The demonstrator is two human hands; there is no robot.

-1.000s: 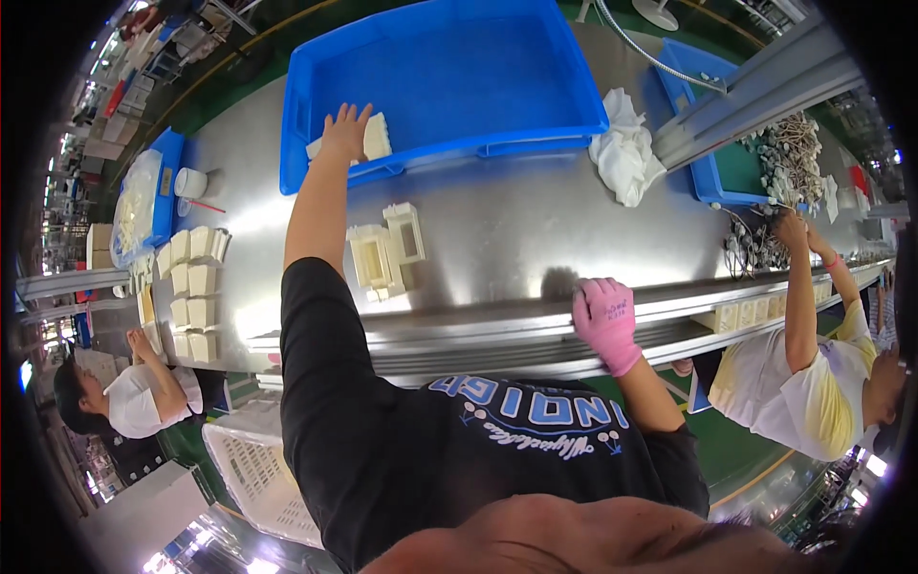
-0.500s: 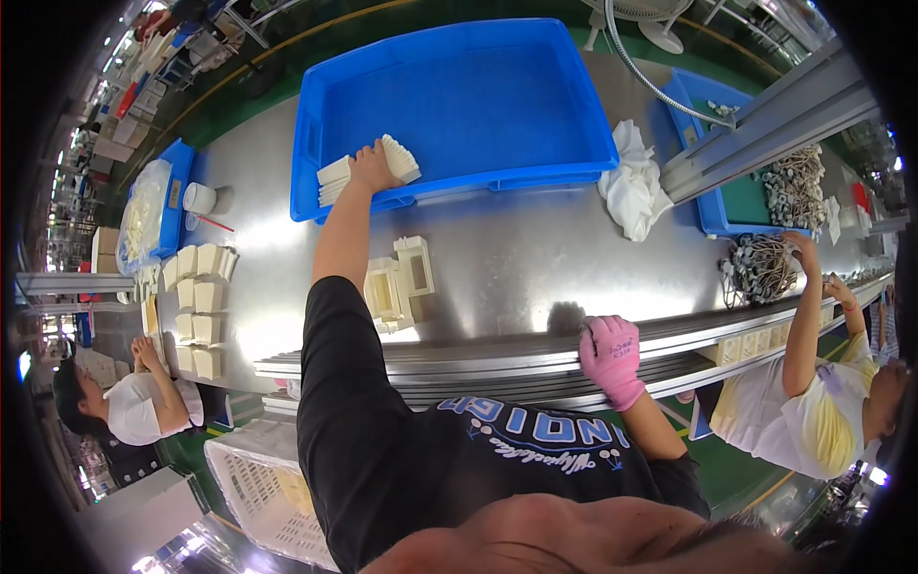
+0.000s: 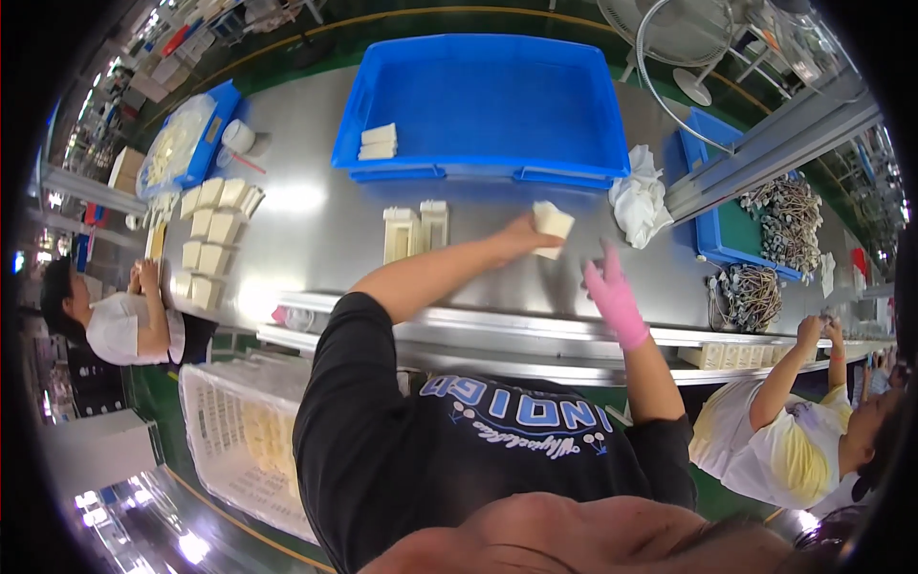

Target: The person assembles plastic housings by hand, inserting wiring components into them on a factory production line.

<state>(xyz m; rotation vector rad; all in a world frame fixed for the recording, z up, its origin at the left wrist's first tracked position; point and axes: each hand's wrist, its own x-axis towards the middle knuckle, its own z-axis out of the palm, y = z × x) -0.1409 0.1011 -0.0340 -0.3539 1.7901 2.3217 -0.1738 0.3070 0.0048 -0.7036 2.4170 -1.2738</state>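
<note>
My bare left hand (image 3: pixel 525 235) is closed on a cream plastic piece (image 3: pixel 553 226) above the metal table (image 3: pixel 335 206). Close by on its right, my right hand (image 3: pixel 615 298), in a pink glove, has its fingers apart and nothing in it. The two hands do not touch. Beyond them lies a large blue tray (image 3: pixel 488 172), with a few cream pieces (image 3: pixel 378 142) in its front left corner. Two cream box-shaped frames (image 3: pixel 402 230) sit on the table behind my left forearm, which hides their lower part.
Rows of cream pieces (image 3: pixel 215 230) stand at the left, near a white cup (image 3: pixel 239 136). White cloth (image 3: pixel 643 196) lies right of the tray, before a metal post (image 3: pixel 765 139). Bundled cables (image 3: pixel 744 297) are further right. A co-worker sits at each side. A white crate (image 3: pixel 225 430) stands below.
My left hand has left the tray and moved right, carrying a cream piece. Fewer pieces are in the tray. My right hand has risen from the table edge and spread its fingers.
</note>
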